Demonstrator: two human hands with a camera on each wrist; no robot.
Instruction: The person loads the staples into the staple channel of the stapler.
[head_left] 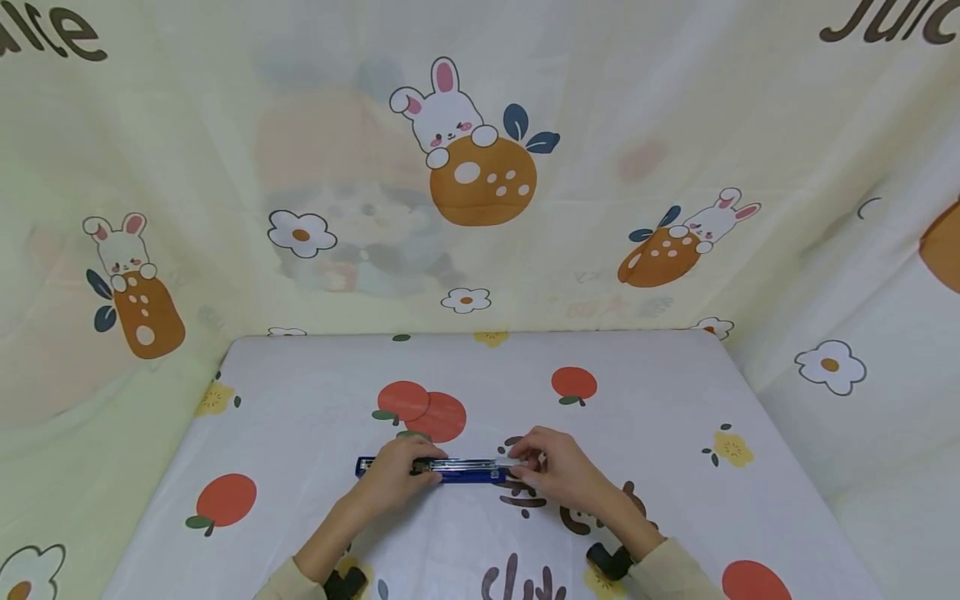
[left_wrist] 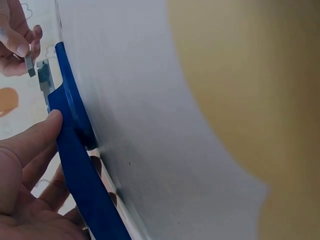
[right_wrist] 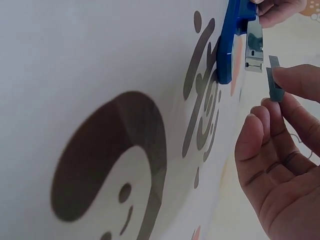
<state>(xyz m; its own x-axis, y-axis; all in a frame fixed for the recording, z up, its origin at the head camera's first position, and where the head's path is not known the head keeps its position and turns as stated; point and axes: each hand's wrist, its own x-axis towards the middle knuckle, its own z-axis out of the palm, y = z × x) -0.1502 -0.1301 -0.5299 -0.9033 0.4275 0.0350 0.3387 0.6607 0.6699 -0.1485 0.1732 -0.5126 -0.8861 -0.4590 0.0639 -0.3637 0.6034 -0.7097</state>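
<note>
A blue stapler (head_left: pixel 472 477) lies crosswise in front of me, folded open so that its metal staple channel (right_wrist: pixel 254 42) shows. My left hand (head_left: pixel 393 477) grips it toward its left end, with the thumb on the blue body in the left wrist view. My right hand (head_left: pixel 558 468) is at the stapler's right end. Between its thumb and index finger it pinches a short grey strip of staples (right_wrist: pixel 275 85). In the right wrist view the strip stands just off the open end of the channel, apart from it. The right hand's other fingers curl loosely below.
The table (head_left: pixel 300 417) wears a white cloth printed with red fruit, yellow flowers and brown lettering. Behind it hangs a pale curtain (head_left: pixel 337 125) with rabbit prints, which also closes off both sides. Dark straps with camera mounts (head_left: pixel 609 561) sit at the wrists.
</note>
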